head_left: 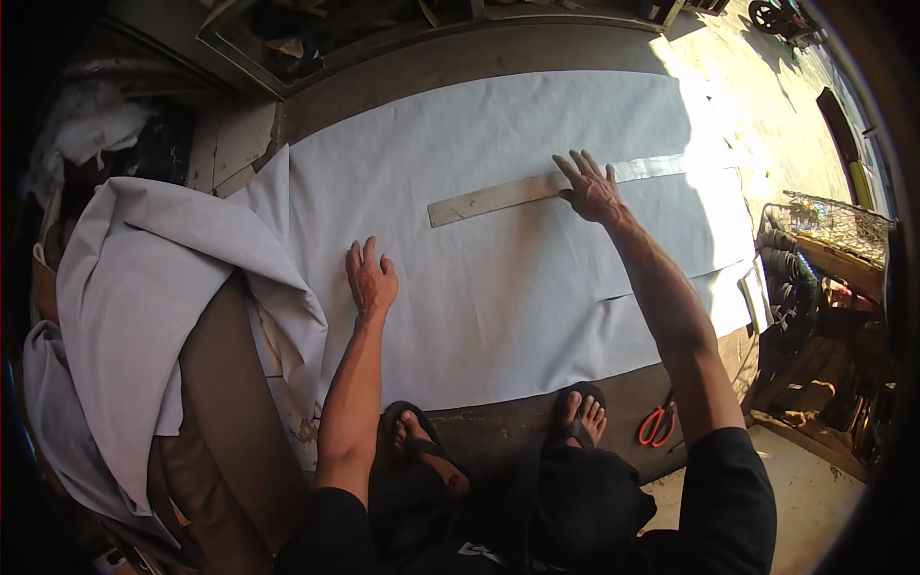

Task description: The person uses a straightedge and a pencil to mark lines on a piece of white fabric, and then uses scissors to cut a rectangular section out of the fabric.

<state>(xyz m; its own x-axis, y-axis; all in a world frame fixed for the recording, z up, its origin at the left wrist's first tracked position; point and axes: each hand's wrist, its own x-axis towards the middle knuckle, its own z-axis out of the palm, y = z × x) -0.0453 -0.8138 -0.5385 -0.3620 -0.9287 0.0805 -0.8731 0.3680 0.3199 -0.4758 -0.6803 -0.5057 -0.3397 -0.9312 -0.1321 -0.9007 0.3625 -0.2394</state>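
A large sheet of light grey fabric lies spread over the floor in front of me, with a few creases. Across its upper middle rests a long flat metal ruler, slanting up to the right into sunlight. My right hand lies over the ruler with fingers spread, hiding a stretch of it. Left of the ruler, my left hand is on the fabric, fingers apart and nothing in them. At the sheet's right side, a slit or overlapping edge runs beneath my right forearm.
Bunched grey fabric is heaped at the left over a brown roll. Red-handled scissors lie near my right foot. A wire basket and wooden clutter stand at the right. A glass-fronted cabinet borders the far side.
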